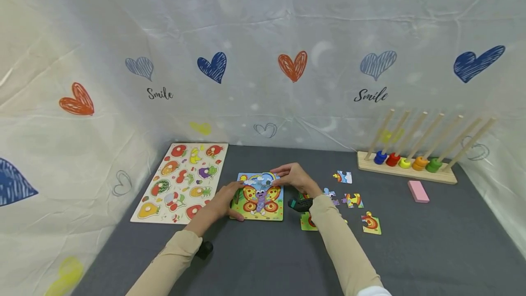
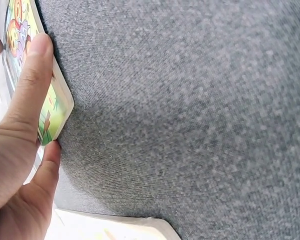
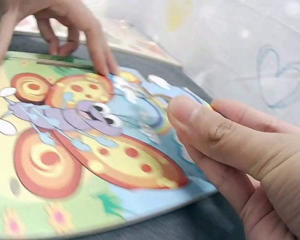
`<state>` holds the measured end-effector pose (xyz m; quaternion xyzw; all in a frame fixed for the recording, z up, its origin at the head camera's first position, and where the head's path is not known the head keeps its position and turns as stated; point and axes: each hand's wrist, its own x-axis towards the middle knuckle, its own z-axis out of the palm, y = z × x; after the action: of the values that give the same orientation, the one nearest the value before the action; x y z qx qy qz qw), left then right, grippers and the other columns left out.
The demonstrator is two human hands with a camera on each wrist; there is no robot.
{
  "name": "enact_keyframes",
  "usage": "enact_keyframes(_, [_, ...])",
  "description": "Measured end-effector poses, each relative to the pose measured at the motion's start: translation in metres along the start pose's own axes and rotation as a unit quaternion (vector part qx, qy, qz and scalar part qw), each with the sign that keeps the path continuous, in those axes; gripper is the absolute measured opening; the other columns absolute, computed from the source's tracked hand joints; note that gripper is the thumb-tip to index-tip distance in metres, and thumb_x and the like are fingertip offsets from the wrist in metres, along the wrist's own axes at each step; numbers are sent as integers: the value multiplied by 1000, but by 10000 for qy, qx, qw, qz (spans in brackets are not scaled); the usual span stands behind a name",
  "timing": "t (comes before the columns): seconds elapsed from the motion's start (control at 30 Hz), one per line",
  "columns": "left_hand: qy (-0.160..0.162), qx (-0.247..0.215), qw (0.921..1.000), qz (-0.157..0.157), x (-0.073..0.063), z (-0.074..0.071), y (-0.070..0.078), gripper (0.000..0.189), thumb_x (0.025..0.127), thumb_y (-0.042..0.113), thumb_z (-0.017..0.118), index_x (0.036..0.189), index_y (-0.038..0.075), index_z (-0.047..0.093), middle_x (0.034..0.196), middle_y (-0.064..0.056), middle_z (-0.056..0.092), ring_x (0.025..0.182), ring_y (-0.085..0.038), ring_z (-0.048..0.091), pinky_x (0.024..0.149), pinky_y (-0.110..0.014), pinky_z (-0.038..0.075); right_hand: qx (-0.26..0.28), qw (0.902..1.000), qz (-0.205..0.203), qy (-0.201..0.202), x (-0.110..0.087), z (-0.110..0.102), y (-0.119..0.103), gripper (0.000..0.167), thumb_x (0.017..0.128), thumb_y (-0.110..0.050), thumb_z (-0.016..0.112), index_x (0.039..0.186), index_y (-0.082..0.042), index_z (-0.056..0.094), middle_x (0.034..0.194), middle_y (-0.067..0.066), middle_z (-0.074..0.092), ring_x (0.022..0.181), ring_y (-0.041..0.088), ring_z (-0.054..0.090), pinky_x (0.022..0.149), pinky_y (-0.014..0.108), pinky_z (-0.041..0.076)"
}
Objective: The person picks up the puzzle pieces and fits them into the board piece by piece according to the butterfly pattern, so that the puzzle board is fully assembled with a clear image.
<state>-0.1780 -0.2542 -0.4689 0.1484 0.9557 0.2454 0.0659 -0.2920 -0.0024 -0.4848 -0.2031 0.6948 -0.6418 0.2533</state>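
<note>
A square butterfly puzzle board (image 1: 260, 214) lies on the dark grey tabletop. My left hand (image 1: 223, 202) holds it at its left side, with the thumb along the near edge and the fingers at the left edge. At the far right corner, my right hand (image 1: 297, 179) pinches a rainbow puzzle piece (image 1: 269, 177) between thumb and fingers, close over the board. Much of that piece is hidden by the thumb (image 3: 205, 120) in the right wrist view. Butterfly wings, a purple body and green grass show on the board (image 3: 90, 200).
Several loose puzzle pieces (image 1: 371, 224) lie to the right, some partly behind the right forearm. A fruit-picture board (image 1: 156, 211) stands at the left. At the back right is a wooden peg stand (image 1: 445, 177) with coloured rings, and a pink block (image 1: 418, 191) before it.
</note>
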Motion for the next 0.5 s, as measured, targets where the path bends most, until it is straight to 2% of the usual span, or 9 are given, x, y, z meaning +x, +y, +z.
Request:
enact_keyframes(0.17, [-11,22,10000,-1,0,2,-1,92,63,25,91,136,-6,44,142,-25,40,128,-45,38,106,-57,32,-306,9994,-126,74,5,14,-1,38,78,4,76,114,9,66,95,19,69,78,18,67,73,36,58])
enact_keyframes(0.3, [-5,41,10000,28,1,2,-1,92,63,25,91,136,-5,44,141,-25,40,127,-46,39,105,-58,33,-763,9967,-49,277,8,24,-5,35,77,2,78,110,6,69,91,16,68,74,17,65,68,32,58])
enact_keyframes(0.5, [-12,51,10000,-7,0,1,0,92,64,25,91,136,-5,44,141,-26,40,126,-46,40,104,-57,35,-1826,9810,28,649,15,36,-11,31,73,-5,83,102,0,74,90,11,69,78,19,65,65,31,56])
